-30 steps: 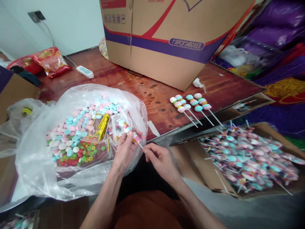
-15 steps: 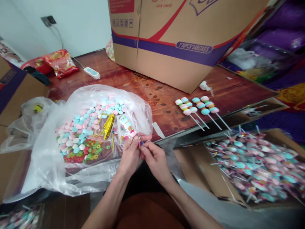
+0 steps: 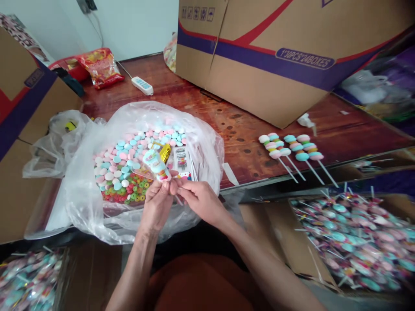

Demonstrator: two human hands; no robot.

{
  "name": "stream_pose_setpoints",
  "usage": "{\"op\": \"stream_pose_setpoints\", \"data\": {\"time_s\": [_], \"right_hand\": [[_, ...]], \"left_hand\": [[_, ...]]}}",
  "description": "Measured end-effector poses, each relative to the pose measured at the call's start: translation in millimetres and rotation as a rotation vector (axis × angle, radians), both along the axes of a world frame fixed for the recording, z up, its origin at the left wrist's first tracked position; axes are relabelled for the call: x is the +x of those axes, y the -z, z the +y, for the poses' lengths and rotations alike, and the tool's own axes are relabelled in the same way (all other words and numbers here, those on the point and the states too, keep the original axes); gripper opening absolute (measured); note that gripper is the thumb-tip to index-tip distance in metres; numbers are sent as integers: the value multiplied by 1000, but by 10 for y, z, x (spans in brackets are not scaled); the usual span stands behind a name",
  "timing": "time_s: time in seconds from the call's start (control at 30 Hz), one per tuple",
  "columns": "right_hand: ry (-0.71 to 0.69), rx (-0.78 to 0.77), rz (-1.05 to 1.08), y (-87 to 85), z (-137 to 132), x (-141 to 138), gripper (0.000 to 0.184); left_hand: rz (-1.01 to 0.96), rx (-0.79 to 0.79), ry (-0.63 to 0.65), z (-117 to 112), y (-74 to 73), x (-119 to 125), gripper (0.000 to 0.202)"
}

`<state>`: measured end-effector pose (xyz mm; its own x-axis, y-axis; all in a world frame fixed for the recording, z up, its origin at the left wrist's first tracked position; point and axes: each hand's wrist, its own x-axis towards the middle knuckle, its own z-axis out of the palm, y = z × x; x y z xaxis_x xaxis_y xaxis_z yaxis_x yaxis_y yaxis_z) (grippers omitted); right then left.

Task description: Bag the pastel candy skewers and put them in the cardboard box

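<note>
My left hand is closed round a candy skewer in a clear printed sleeve, holding it upright over the open plastic bag of pink, blue and white candy discs. My right hand pinches the sleeve's lower end at the stick, fingertips touching the left hand. Gold twist ties and a stack of printed sleeves lie on the candy inside the bag. Bare candy skewers lie side by side on the wooden table to the right.
A large cardboard box stands at the back of the table. An open carton of wrapped skewers sits low right, another pile low left. A white power strip, red snack bags and a box are at left.
The sleeved skewer has swung from lying sideways to pointing up. My right hand moved from the stick's far end in against my left hand. The view shifted left.
</note>
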<state>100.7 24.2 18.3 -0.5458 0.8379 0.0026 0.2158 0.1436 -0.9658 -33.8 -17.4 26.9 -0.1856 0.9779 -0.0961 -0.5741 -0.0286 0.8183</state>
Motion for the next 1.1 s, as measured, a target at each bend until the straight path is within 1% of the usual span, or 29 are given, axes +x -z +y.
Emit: {"op": "stream_pose_setpoints", "data": {"time_s": [0.07, 0.1, 0.17, 0.2, 0.27, 0.33, 0.4, 0.5, 0.57, 0.63, 0.7, 0.77, 0.83, 0.87, 0.93, 1.0, 1.07, 1.1], "right_hand": [[91, 253, -161, 8, 80, 53, 25], [139, 339, -225, 22, 119, 88, 23], [195, 437, -331, 56, 178, 141, 20], [189, 468, -382, 72, 193, 146, 20], [106, 528, -486, 96, 190, 91, 19], [-28, 601, -583, 122, 157, -50, 20], [-135, 687, -658, 160, 123, -231, 21], [-224, 800, -707, 232, 117, -441, 22], [-281, 870, -707, 267, 145, -488, 22], [-335, 951, -671, 280, 189, -470, 24], [-379, 1023, -598, 279, 240, -425, 26], [-410, 1062, -510, 286, 284, -387, 28], [-387, 1064, -431, 312, 311, -366, 31], [-353, 1045, -385, 331, 315, -360, 32], [-235, 956, -258, 361, 301, -349, 31], [-67, 780, -90, 357, 261, -339, 24], [107, 506, 101, 301, 203, -330, 17], [176, 350, 197, 256, 172, -328, 18]], "left_hand": [[38, 19, -141, 8, 16, -63, 22], [64, 12, -189, 8, 23, -99, 25], [115, -21, -250, -4, 30, -186, 28], [135, -36, -274, -16, 30, -234, 30], [147, -46, -324, -47, 27, -326, 37], [129, -38, -372, -78, 27, -403, 40], [91, -38, -401, -104, 36, -459, 37], [41, -65, -412, -137, 67, -511, 32], [31, -96, -404, -155, 92, -527, 30], [26, -128, -383, -168, 115, -530, 27], [10, -163, -360, -170, 129, -519, 26], [-11, -190, -345, -162, 132, -495, 24], [-2, -196, -347, -148, 124, -457, 21], [18, -188, -356, -140, 118, -435, 20], [73, -171, -386, -122, 110, -385, 19], [120, -157, -403, -103, 111, -329, 18], [142, -142, -388, -77, 120, -265, 18], [146, -134, -370, -61, 125, -228, 18]]}}
